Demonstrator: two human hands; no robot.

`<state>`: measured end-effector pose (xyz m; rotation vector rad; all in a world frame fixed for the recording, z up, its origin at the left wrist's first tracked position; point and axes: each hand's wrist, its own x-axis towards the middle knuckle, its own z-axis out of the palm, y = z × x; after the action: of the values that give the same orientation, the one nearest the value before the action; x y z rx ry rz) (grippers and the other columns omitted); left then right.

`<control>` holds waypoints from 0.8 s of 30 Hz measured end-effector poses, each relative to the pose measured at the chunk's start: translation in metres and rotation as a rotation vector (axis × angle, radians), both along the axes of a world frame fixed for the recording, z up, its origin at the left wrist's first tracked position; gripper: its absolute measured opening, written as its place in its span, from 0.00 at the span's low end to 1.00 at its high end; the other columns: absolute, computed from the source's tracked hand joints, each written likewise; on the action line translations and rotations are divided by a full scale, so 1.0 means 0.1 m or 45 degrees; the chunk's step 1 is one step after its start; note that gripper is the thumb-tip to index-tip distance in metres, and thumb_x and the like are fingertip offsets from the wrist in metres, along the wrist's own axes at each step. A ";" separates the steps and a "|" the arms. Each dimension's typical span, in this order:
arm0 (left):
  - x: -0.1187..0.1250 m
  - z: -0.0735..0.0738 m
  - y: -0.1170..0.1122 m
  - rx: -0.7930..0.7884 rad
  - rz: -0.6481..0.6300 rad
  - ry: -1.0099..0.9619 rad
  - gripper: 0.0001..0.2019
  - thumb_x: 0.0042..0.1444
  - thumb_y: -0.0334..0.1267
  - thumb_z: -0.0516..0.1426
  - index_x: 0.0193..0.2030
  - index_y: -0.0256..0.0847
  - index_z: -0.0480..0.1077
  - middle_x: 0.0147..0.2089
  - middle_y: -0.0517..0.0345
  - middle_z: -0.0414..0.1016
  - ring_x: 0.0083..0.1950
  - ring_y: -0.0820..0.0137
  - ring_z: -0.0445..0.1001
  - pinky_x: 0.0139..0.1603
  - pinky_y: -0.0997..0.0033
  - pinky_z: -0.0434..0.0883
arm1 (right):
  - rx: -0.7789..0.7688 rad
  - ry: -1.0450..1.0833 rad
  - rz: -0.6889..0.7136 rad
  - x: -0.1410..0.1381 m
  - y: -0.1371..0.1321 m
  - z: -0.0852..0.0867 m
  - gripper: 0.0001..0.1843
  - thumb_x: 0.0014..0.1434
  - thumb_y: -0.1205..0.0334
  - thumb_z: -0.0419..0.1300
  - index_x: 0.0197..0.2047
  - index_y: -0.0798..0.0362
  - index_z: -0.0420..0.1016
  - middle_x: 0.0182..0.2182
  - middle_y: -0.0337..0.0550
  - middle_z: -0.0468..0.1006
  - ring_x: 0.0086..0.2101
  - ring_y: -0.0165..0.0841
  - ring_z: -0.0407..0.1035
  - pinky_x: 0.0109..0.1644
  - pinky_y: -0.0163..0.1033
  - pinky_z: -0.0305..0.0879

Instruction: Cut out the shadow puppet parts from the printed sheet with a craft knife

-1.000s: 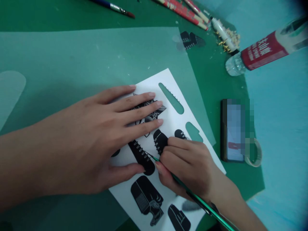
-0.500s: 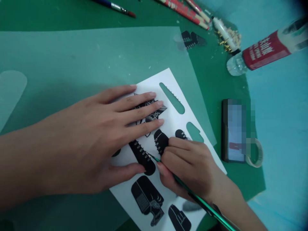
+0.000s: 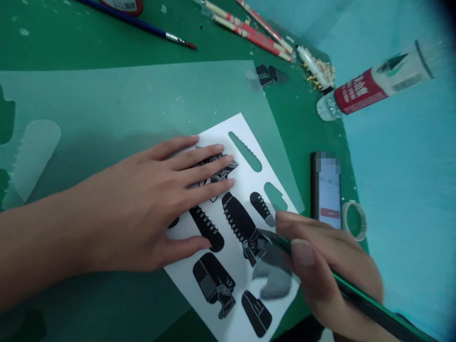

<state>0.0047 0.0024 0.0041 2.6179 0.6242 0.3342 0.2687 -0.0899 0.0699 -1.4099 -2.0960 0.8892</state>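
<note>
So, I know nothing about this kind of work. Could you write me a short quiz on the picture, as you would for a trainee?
1. Which hand lies spread on the white sheet?
2. True or false: the pale ring lies next to the phone.
3. What does the right hand hold?
A) a blue-handled brush
B) a slim green tool
C) a bottle

Key:
1. The left hand.
2. True.
3. B.

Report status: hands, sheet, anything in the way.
Left hand spread flat on white sheet. Right hand gripping green tool, tip at black print, contact unclear. Left fingers cover part of another print.
</note>
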 end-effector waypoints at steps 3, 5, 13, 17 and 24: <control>0.00 -0.01 0.00 0.003 0.010 -0.035 0.40 0.68 0.66 0.54 0.81 0.49 0.57 0.83 0.60 0.52 0.84 0.50 0.52 0.86 0.45 0.46 | -0.008 -0.141 0.094 -0.03 0.06 0.11 0.21 0.75 0.68 0.53 0.29 0.49 0.56 0.22 0.32 0.60 0.22 0.26 0.58 0.27 0.37 0.55; -0.01 -0.01 -0.01 0.006 0.022 -0.057 0.43 0.68 0.66 0.54 0.82 0.47 0.54 0.82 0.58 0.53 0.83 0.50 0.53 0.86 0.46 0.47 | 0.115 -0.206 0.171 -0.08 0.17 0.05 0.21 0.74 0.71 0.53 0.28 0.48 0.54 0.22 0.32 0.58 0.22 0.28 0.56 0.27 0.38 0.53; 0.00 -0.04 -0.02 0.054 0.036 -0.105 0.43 0.70 0.65 0.53 0.82 0.43 0.53 0.82 0.56 0.54 0.83 0.55 0.54 0.86 0.55 0.43 | 0.370 -0.193 0.356 -0.28 0.39 -0.39 0.18 0.68 0.72 0.52 0.27 0.46 0.55 0.20 0.33 0.60 0.24 0.31 0.55 0.29 0.40 0.52; -0.01 -0.06 -0.04 0.099 0.041 -0.093 0.43 0.70 0.66 0.52 0.82 0.42 0.53 0.83 0.58 0.52 0.84 0.58 0.52 0.86 0.61 0.37 | 0.411 -0.293 0.404 -0.26 0.34 -0.40 0.18 0.67 0.71 0.52 0.26 0.47 0.59 0.20 0.35 0.63 0.25 0.33 0.56 0.29 0.42 0.52; 0.00 -0.04 -0.04 0.106 0.034 -0.077 0.42 0.70 0.65 0.52 0.82 0.40 0.53 0.83 0.57 0.52 0.84 0.58 0.51 0.86 0.61 0.37 | 0.439 -0.294 0.413 -0.25 0.32 -0.42 0.19 0.68 0.71 0.52 0.25 0.48 0.61 0.20 0.35 0.64 0.25 0.33 0.55 0.29 0.42 0.51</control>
<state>0.0045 -0.0016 0.0000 2.6691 0.6387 0.4550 0.2437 -0.0576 0.0280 -1.0527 -2.5535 0.4562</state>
